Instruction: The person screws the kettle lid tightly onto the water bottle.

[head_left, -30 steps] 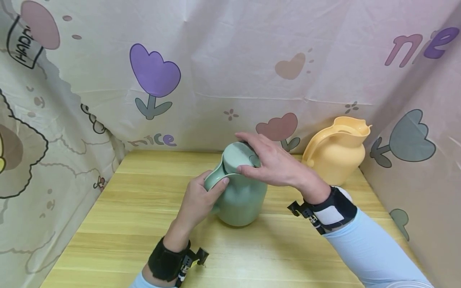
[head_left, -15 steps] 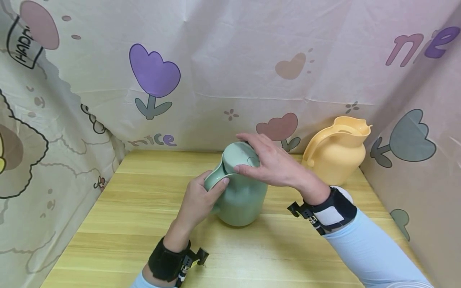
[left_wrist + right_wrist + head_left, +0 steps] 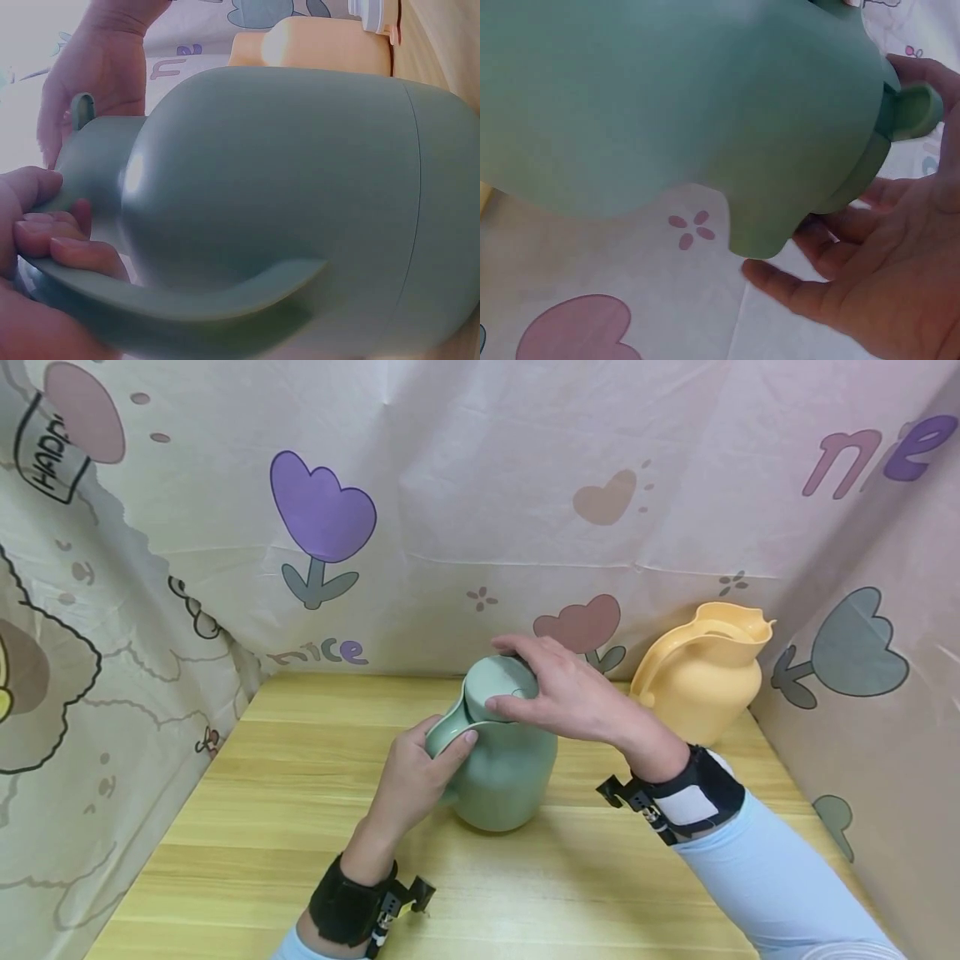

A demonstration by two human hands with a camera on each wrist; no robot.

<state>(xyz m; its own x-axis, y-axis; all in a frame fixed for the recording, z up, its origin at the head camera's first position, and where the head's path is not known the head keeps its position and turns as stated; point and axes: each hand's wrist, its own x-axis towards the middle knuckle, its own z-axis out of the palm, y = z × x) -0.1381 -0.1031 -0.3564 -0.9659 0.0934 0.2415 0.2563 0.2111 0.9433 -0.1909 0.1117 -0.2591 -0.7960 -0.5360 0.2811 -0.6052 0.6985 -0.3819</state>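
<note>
A light green pitcher [image 3: 504, 781] stands upright on the wooden table in the head view. My left hand [image 3: 412, 772] grips the top of its handle [image 3: 202, 304], thumb along the upper side and fingers curled beneath, as the left wrist view shows. Over the pitcher's mouth sits a round green lid [image 3: 487, 681]. My right hand [image 3: 573, 693] holds this lid from above, its thumb lying across the near side and its fingers reaching round the far edge. The right wrist view has the lid's small tab [image 3: 921, 111] by the palm and the spout [image 3: 757, 229] near one fingertip.
At the back right, a yellow pitcher [image 3: 716, 681] stands behind the right forearm, its handle turned to the left. Printed cloth [image 3: 480, 468] walls the table [image 3: 285, 802] at the back and both sides.
My right hand has turned slightly on the lid, its thumb shifting a little upward across the top. My left hand and the pitcher stay in place.
</note>
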